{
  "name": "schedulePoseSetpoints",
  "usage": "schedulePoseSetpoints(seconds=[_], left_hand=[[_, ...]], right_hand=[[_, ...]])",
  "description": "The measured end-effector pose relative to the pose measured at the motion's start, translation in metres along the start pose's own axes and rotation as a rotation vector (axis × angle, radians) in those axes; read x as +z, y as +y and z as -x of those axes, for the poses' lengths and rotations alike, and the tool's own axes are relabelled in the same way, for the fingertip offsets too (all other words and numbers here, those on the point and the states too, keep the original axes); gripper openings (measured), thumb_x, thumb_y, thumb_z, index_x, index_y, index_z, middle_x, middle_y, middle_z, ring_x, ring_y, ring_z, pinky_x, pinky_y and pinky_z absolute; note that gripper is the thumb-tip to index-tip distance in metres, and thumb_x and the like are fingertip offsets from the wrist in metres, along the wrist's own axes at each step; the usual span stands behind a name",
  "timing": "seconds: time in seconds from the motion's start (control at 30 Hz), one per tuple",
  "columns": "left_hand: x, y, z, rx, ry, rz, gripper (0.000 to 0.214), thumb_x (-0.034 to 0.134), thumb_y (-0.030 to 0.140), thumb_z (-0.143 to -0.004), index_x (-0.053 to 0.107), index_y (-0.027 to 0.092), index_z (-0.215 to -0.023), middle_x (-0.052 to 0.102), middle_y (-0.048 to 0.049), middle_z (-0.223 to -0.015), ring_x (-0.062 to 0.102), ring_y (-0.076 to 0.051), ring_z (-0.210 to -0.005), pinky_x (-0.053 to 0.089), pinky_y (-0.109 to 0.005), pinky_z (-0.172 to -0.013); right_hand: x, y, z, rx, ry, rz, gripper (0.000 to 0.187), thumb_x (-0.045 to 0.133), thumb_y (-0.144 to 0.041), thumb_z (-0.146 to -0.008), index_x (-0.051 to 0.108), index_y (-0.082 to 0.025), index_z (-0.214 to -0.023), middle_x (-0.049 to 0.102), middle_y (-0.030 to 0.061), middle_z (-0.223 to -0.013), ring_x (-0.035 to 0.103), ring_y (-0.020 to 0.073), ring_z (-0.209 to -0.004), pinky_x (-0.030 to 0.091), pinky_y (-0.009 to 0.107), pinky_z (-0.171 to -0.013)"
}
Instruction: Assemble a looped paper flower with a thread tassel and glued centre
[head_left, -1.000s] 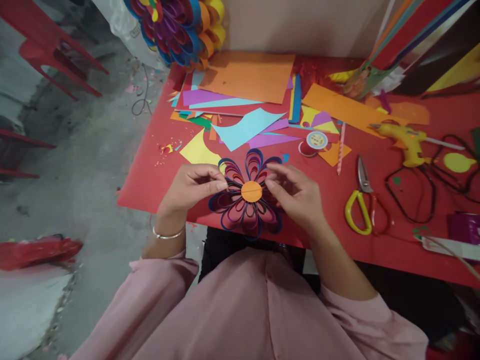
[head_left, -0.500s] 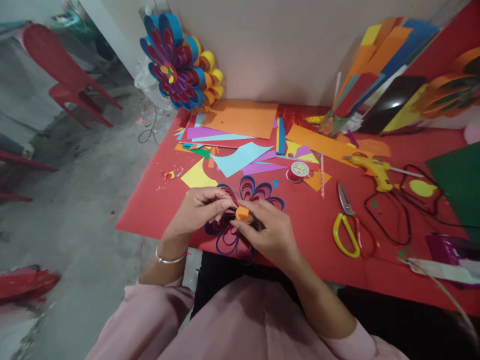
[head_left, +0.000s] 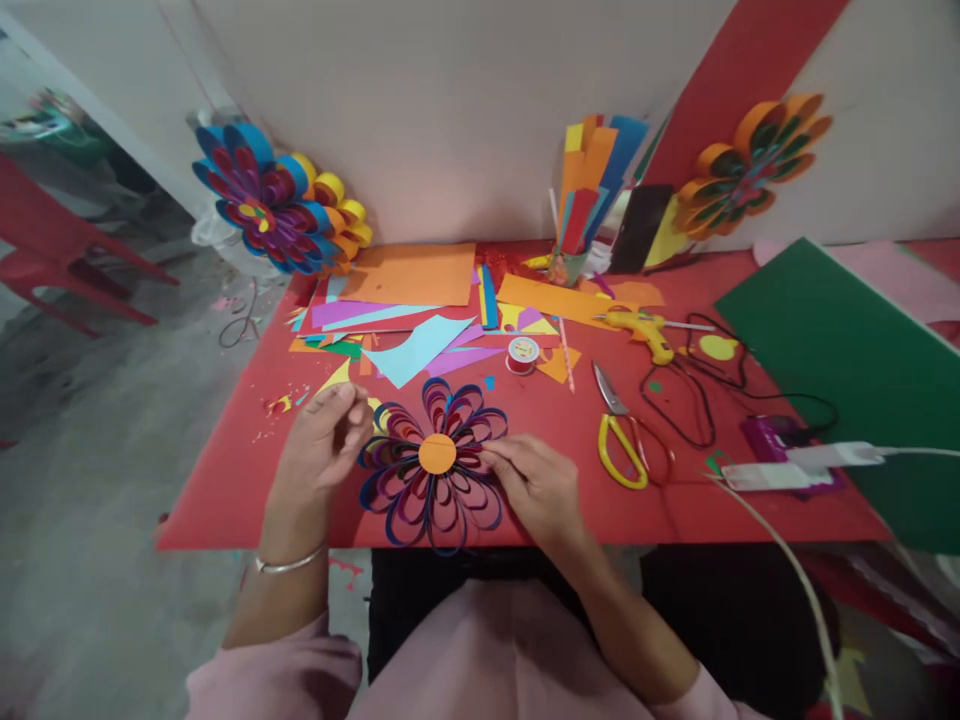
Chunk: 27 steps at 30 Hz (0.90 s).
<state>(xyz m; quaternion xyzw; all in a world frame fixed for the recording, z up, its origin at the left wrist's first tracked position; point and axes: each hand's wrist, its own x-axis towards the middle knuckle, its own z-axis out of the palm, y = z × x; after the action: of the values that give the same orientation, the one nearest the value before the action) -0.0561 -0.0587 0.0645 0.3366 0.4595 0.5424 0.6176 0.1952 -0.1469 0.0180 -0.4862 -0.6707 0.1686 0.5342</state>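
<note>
since its orange disc (head_left: 437,453) is set, the paper flower (head_left: 409,492), laid lower centre on the desk (head_left: 675,510), is judged nearly finished; its petals are touched by the open right hand (head_left: 536,485), nothing held in the half-curled left hand (head_left: 322,445).

Loose pale pink top (head_left: 495,650) with long sleeves. The left sleeve (head_left: 277,680) and right sleeve (head_left: 709,698) are both bunched up near the elbows, so the forearms are bare. There's a thin silver bangle (head_left: 289,565) on the wrist of the left hand (head_left: 322,445). The right hand (head_left: 536,490) is bare too. Black fabric (head_left: 450,585) peeks out under the pink hem, can't tell what exactly.
</note>
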Motion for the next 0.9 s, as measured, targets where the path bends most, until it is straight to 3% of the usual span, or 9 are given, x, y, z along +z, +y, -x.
schedulePoseSetpoints(seconds=[0.23,0.4,0.63,0.77,0.9], left_hand=[[0.0,-0.007,-0.006,-0.025,0.029,0.015,0.042,0.1,0.038,-0.059,0.066,0.015,-0.072,0.054,0.0041,-0.059,0.062,-0.01,-0.061,0.039,-0.013,-0.042],[0.001,-0.005,-0.006,-0.005,0.011,0.001,0.041,0.099,0.033,-0.062,0.063,0.016,-0.069,0.054,0.005,-0.06,0.062,-0.008,-0.064,0.042,-0.013,-0.047],[-0.006,-0.006,-0.011,-0.003,0.095,0.001,0.039,0.101,0.029,-0.051,0.07,0.017,-0.072,0.054,0.0047,-0.055,0.055,-0.008,-0.057,0.037,-0.015,-0.044],[-0.011,-0.009,-0.014,-0.016,0.106,0.016,0.036,0.099,0.027,-0.054,0.071,0.018,-0.074,0.054,0.0049,-0.055,0.053,-0.007,-0.056,0.035,-0.015,-0.043],[-0.013,-0.009,-0.015,-0.01,0.087,0.021,0.032,0.097,0.025,-0.058,0.071,0.018,-0.075,0.054,0.005,-0.056,0.051,-0.006,-0.054,0.034,-0.014,-0.043]], right_hand=[[-0.02,0.005,0.006,0.087,0.068,0.1,0.012,0.07,-0.028,-0.099,0.08,-0.028,-0.093,0.082,0.001,-0.083,0.077,0.0184,-0.073,0.062,0.029,-0.069],[-0.022,0.01,0.01,0.045,-0.06,0.245,0.024,0.062,-0.035,-0.105,0.076,-0.024,-0.089,0.08,0.002,-0.081,0.075,0.0166,-0.074,0.054,0.027,-0.07],[-0.018,0.005,0.006,-0.046,-0.249,0.473,0.048,0.04,-0.036,-0.113,0.069,-0.02,-0.078,0.071,0.0029,-0.069,0.066,0.0143,-0.063,0.035,0.03,-0.057],[-0.018,0.005,0.004,-0.082,-0.29,0.408,0.038,0.045,-0.031,-0.111,0.075,-0.022,-0.089,0.077,0.0025,-0.08,0.071,0.0149,-0.074,0.04,0.028,-0.062],[-0.017,0.009,0.007,0.003,-0.231,0.315,0.023,0.059,-0.029,-0.106,0.077,-0.022,-0.094,0.082,0.0024,-0.089,0.075,0.0165,-0.083,0.048,0.027,-0.073]])
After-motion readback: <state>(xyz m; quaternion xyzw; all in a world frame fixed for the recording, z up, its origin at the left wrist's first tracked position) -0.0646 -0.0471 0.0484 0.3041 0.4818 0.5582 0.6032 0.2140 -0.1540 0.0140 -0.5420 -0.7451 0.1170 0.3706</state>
